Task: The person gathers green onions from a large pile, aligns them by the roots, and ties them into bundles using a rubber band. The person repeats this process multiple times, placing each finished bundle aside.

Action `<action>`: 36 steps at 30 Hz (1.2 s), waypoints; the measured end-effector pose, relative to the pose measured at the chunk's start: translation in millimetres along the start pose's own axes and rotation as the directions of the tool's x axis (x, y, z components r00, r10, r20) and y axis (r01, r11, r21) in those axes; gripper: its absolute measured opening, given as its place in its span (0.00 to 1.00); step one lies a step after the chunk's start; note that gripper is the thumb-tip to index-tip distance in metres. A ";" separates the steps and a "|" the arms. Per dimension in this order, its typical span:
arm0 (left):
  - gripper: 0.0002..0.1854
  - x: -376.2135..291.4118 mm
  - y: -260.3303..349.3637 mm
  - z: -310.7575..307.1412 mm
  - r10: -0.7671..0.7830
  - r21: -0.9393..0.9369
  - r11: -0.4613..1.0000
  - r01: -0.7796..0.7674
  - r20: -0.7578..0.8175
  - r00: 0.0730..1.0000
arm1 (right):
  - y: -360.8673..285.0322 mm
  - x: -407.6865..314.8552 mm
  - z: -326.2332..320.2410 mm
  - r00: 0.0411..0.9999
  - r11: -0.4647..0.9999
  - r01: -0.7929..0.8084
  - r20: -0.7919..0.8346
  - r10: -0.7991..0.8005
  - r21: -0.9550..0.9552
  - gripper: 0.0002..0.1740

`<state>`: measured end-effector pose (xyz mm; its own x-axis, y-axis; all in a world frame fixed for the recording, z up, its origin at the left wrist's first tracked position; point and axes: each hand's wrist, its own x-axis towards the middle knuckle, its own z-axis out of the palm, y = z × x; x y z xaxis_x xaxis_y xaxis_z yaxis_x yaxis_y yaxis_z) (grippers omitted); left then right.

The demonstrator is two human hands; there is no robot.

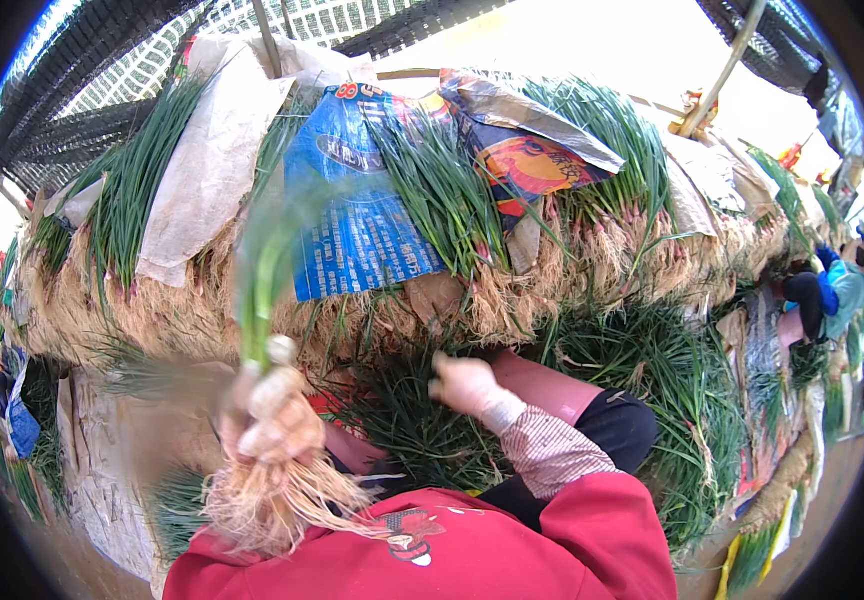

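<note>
My left hand [278, 427] is closed around a bunch of green onions [258, 300]. Their blurred green leaves point up and away from me, and a thick tuft of pale roots [274, 495] hangs below the fist over my red top. To the right, my right hand [465, 384] is above loose green leaves [432, 427] near my knee. Its fingers are curled and blurred, so I cannot make out anything in them. In front of both hands runs a long pile of green onions [447, 195], roots facing me.
A blue printed sack [357, 217] and a pale sheet [203, 165] lie over the pile. More loose leaves [672, 405] are heaped at my right. Other people sit along the row, one in blue [841, 292] on the right. Poles [724, 71] and black shade netting [101, 97] rise behind.
</note>
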<state>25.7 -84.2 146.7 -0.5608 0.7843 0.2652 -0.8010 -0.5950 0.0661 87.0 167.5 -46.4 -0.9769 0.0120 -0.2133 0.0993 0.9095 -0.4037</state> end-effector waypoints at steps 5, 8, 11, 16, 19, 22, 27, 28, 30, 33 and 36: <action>0.12 51.1 -3.1 -25.9 0.099 0.216 0.976 -0.004 -0.430 0.897 | 61.9 68.7 -61.7 0.871 0.922 -0.387 -0.318 0.374 0.025 0.17; 0.14 45.6 3.1 -91.3 0.024 0.336 0.920 0.202 -0.561 0.827 | 28.2 53.4 -86.4 0.890 0.715 -0.060 -0.286 0.354 0.697 0.19; 0.14 50.0 -11.1 -134.7 -0.010 0.368 0.886 0.280 -0.591 0.807 | 24.8 37.0 -82.1 0.932 0.554 -0.166 -0.053 0.358 0.816 0.20; 0.15 56.1 -31.4 -166.5 -0.010 0.320 0.893 0.318 -0.692 0.722 | 48.2 59.7 -47.5 0.878 0.918 -0.381 -0.268 0.397 0.112 0.24; 0.14 57.4 -35.0 -162.4 -0.024 0.314 0.894 0.320 -0.680 0.733 | 67.6 74.8 -52.3 0.874 0.903 -0.428 -0.237 0.425 0.043 0.19; 0.15 46.2 -24.4 -163.2 -0.021 0.382 0.857 0.346 -0.645 0.764 | 53.5 61.6 -88.3 0.956 0.416 -0.181 0.061 0.286 0.891 0.14; 0.18 67.3 -29.0 -157.4 0.051 0.572 0.680 0.459 -0.661 0.749 | 11.6 13.9 -62.7 0.793 0.890 0.433 -0.531 -0.300 0.144 0.12; 0.17 71.4 -28.6 -158.1 0.038 0.597 0.629 0.498 -0.664 0.747 | -10.8 -0.8 -60.5 0.945 0.938 0.255 -0.265 -0.190 0.234 0.14; 0.15 69.3 -32.5 -167.4 0.033 0.578 0.621 0.529 -0.694 0.719 | -31.6 -13.1 -66.4 0.994 0.969 0.112 -0.023 -0.110 0.221 0.16; 0.14 42.7 -25.1 -179.1 0.024 0.517 0.704 0.488 -0.703 0.711 | -23.5 -11.6 -95.8 0.898 0.663 -0.265 0.430 -0.095 0.700 0.32; 0.11 26.8 -41.7 -164.5 -0.024 0.407 0.811 0.421 -0.695 0.718 | -21.6 16.4 -35.1 0.983 -0.137 -0.184 0.179 -0.049 0.973 0.26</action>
<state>9.6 -9.5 -7.2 -0.5296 0.6995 -0.4799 -0.7999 -0.2236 0.5569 62.3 162.7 -10.0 -0.9309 -0.1068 -0.3494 0.3505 -0.5312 -0.7714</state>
